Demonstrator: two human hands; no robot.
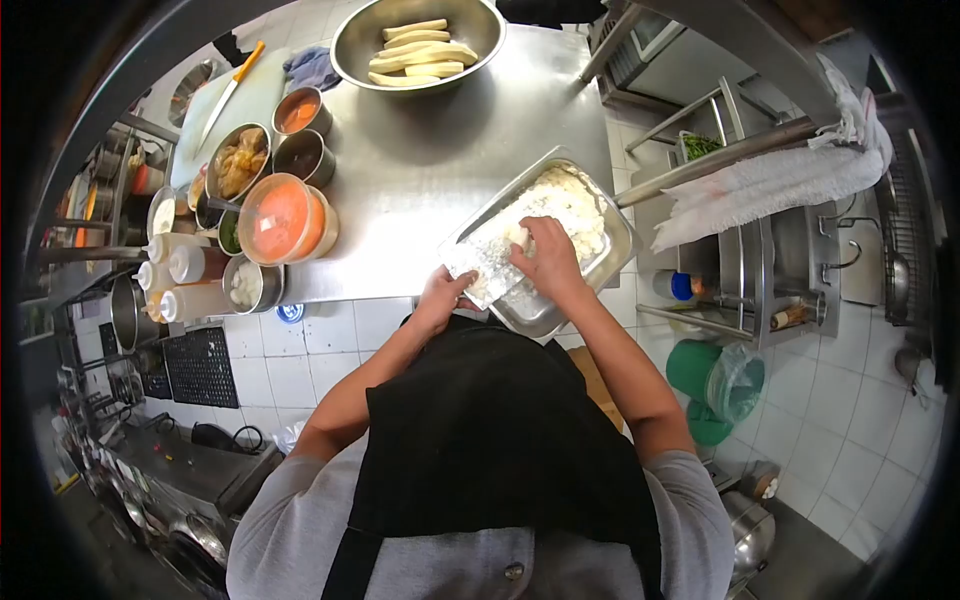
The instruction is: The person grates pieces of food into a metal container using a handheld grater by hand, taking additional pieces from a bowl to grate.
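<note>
A rectangular steel pan sits at the right front edge of the steel counter, with a crumbly white food in it. My left hand grips the near left corner of a flat white piece that lies over the pan's left side; whether it is a board or a container I cannot tell. My right hand is above the pan, its fingers curled down at the white food, and what they hold is too small to make out.
A steel bowl of peeled plantains stands at the counter's back. Left are an orange-filled tub, steel containers, squeeze bottles and a knife on a cutting board. A white towel hangs on the right rail.
</note>
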